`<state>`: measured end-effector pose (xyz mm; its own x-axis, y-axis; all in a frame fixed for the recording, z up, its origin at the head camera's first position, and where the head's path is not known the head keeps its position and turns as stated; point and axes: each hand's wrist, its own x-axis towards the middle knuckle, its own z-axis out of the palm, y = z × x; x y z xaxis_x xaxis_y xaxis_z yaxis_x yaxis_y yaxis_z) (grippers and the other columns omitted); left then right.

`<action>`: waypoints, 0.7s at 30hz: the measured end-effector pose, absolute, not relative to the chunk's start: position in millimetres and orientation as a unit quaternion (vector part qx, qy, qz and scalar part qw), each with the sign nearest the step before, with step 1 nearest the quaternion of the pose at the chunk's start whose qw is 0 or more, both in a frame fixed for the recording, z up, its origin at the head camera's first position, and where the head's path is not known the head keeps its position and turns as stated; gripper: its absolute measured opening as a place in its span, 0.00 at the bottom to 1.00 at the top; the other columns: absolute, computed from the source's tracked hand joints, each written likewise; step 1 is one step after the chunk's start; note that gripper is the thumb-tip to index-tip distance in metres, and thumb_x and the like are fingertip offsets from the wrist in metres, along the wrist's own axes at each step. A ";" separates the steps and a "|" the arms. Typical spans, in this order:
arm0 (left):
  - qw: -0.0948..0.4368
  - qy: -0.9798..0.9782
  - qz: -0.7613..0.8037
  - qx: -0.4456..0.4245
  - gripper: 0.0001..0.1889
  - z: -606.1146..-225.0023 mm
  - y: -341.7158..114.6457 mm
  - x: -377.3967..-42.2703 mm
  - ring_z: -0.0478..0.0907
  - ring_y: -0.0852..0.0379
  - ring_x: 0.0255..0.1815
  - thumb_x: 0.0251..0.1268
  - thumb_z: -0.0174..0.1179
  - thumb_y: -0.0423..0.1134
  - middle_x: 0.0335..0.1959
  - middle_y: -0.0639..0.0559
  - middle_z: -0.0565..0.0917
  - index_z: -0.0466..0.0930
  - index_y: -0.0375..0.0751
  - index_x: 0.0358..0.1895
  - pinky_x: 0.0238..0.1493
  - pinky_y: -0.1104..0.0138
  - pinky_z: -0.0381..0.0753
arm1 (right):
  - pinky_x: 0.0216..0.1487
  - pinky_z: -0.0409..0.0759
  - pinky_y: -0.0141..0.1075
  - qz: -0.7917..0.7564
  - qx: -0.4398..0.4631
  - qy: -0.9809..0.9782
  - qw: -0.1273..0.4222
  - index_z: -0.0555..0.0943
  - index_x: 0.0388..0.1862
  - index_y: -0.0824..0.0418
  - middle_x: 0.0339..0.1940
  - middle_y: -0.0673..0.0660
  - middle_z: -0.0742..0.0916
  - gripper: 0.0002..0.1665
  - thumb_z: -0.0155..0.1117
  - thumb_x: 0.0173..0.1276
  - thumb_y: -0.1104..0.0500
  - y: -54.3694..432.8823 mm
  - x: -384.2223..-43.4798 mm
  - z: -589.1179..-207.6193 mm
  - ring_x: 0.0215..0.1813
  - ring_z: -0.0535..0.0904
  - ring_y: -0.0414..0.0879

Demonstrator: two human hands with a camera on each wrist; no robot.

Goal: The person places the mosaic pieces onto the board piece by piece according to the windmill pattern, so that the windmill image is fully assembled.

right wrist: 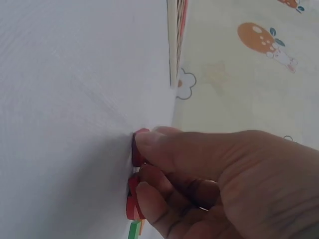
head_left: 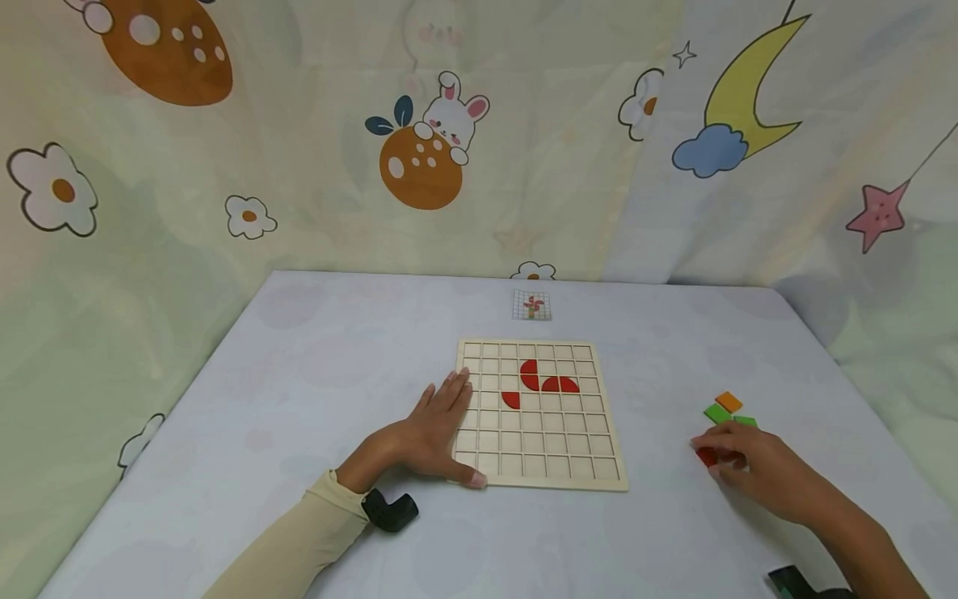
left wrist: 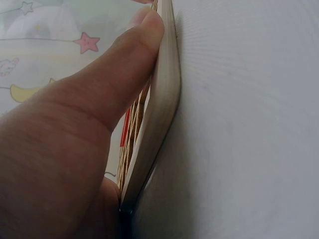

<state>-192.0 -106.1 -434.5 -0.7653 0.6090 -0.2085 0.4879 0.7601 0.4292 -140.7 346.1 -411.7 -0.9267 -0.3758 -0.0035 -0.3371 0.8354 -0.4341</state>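
My left hand lies with straight fingers along the left edge of a wooden grid board, its thumb on the front-left corner. In the left wrist view that thumb presses on the board's rim. Several red quarter-circle pieces sit in cells of the upper half of the board. To the board's right, my right hand pinches a red piece low over the table. The right wrist view shows the thumb on this red piece, with more red pieces by the other fingertips.
Green pieces and an orange piece lie just beyond the right hand. A small card with a red and green pattern on a grid lies behind the board. A printed curtain hangs behind the white table.
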 end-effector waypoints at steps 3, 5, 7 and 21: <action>0.169 0.923 0.174 0.297 0.70 -434.3 -105.7 -192.1 0.24 0.49 0.77 0.44 0.64 0.74 0.79 0.43 0.30 0.31 0.34 0.77 0.71 0.48 0.31 | 0.33 0.75 0.31 -0.213 -0.176 0.960 0.044 0.85 0.48 0.62 0.38 0.50 0.79 0.19 0.71 0.56 0.71 346.7 -141.6 -413.0 0.34 0.71 0.35; 0.169 0.924 0.171 0.297 0.70 -434.3 -105.4 -192.3 0.24 0.49 0.77 0.44 0.64 0.74 0.79 0.43 0.30 0.31 0.34 0.77 0.72 0.48 0.31 | 0.33 0.76 0.32 -0.210 -0.172 0.961 0.046 0.85 0.47 0.63 0.36 0.49 0.77 0.18 0.72 0.56 0.70 346.1 -141.7 -413.7 0.33 0.71 0.36; 0.168 0.925 0.169 0.298 0.70 -434.5 -105.2 -192.6 0.25 0.49 0.77 0.44 0.64 0.75 0.79 0.43 0.30 0.32 0.34 0.77 0.72 0.48 0.32 | 0.35 0.77 0.35 -0.205 -0.163 0.964 0.049 0.86 0.47 0.63 0.37 0.50 0.78 0.17 0.72 0.57 0.68 345.5 -142.7 -414.2 0.36 0.73 0.40; 0.168 0.925 0.171 0.295 0.71 -435.3 -106.7 -192.5 0.25 0.50 0.77 0.42 0.64 0.75 0.79 0.44 0.30 0.32 0.35 0.78 0.72 0.48 0.31 | 0.39 0.80 0.41 -0.184 -0.153 0.970 0.035 0.85 0.39 0.57 0.35 0.45 0.84 0.12 0.75 0.55 0.64 335.1 -147.1 -411.3 0.40 0.79 0.45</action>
